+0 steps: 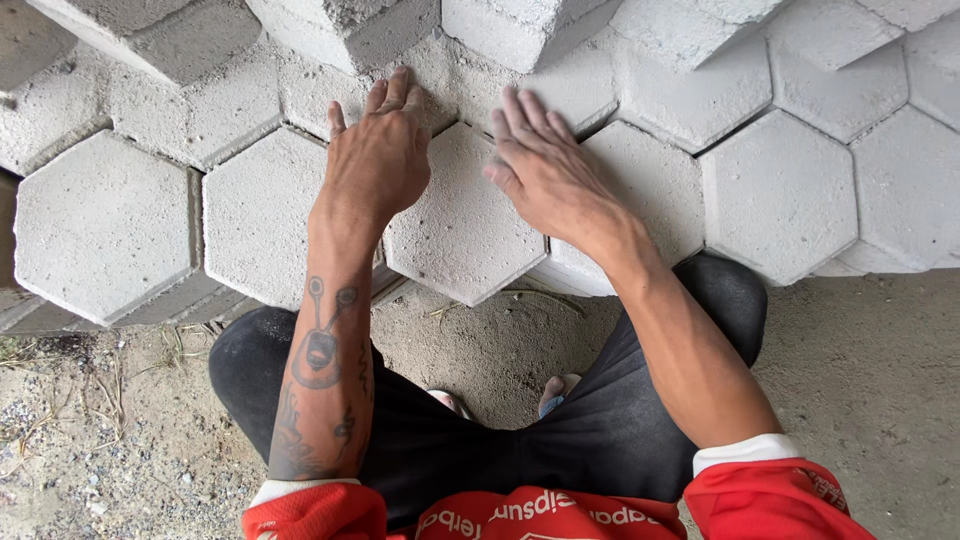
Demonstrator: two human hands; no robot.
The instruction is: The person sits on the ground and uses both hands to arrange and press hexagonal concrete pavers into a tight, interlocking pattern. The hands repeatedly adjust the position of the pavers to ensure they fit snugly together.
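Both hands flat on one grey hexagonal concrete paver [462, 235] in a honeycomb stack.

Left hand [378, 160]: palm down on the paver's upper left edge, fingers straight and together, tips reaching the joint with the pale hexagonal block above [350, 85]; grip fully open, nothing held. Right hand [545, 170]: palm down across the paver's upper right edge, overlapping the neighbouring grey hexagonal paver [640, 190]; fingers extended, grip open, nothing clasped. The paver sits between the two hands, mid-row at the stack's near edge, its lower point overhanging the sandy ground [480, 340]. More hexagonal blocks [100, 225] run to both sides. Dark shorts [560, 440] and red sleeves [760, 500] below; tattooed left forearm.
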